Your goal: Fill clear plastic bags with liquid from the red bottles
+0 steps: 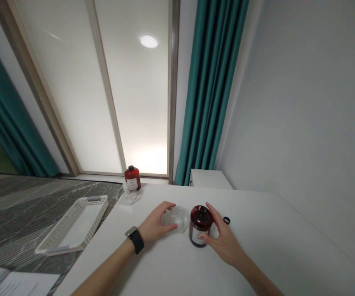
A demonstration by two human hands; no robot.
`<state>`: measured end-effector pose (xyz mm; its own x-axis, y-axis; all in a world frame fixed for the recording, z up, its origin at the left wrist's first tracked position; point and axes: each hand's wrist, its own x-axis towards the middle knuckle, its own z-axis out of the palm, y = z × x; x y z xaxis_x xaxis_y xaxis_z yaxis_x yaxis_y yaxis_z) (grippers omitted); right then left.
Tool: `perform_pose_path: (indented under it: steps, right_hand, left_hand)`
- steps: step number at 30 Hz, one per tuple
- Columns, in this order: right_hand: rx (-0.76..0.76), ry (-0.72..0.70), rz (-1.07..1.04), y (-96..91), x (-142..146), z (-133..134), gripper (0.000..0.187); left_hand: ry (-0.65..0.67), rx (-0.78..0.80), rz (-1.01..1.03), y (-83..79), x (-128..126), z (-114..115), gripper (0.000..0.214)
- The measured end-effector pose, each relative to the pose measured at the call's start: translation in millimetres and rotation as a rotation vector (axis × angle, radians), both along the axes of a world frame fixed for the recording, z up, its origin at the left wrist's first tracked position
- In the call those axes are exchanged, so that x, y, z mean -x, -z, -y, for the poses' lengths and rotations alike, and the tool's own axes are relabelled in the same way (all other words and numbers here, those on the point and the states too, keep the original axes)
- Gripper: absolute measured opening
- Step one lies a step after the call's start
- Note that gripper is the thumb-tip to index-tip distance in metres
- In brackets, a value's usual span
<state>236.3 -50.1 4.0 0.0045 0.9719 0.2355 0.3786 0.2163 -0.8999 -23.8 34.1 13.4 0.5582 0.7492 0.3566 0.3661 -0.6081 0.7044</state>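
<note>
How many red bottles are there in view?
2: an uncapped bottle with the right hand around it, and a capped bottle by the far left corner of the white table.

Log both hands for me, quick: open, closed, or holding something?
Left hand: curved around the clear container; whether it grips firmly cannot be told.
Right hand: holding the dark red bottle by its side.
</note>
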Motion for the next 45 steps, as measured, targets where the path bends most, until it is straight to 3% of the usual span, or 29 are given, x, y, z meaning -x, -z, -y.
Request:
perform_pose_path:
  steps: [4, 13, 23, 38, 45]
  right_hand:
    - [-0.049, 0.045, 0.02, 3.5, 3.4, -7.5, 0.08]
    - [-0.083, 0.086, -0.044, 18.9, 5.9, -9.3, 0.078]
    - [-0.118, 0.041, -0.017, 32.4, -2.8, -5.1, 0.062]
    - [-0.14, 0.047, 0.052, 24.8, -3.1, -3.7, 0.064]
    - [-0.118, 0.056, -0.029, 23.4, 9.5, -11.5, 0.073]
  left_hand:
    - [-0.039, 0.027, 0.026, 4.8, 2.0, 3.8, 0.053]
    - [-0.041, 0.126, 0.074, 24.5, 6.3, 5.7, 0.075]
    - [-0.109, 0.098, 0.018, 23.1, 14.4, 8.4, 0.062]
    - [-0.104, 0.13, 0.002, 24.5, 14.1, 8.6, 0.069]
    - [-0.095, 0.125, -0.019, 18.7, 7.4, 14.5, 0.066]
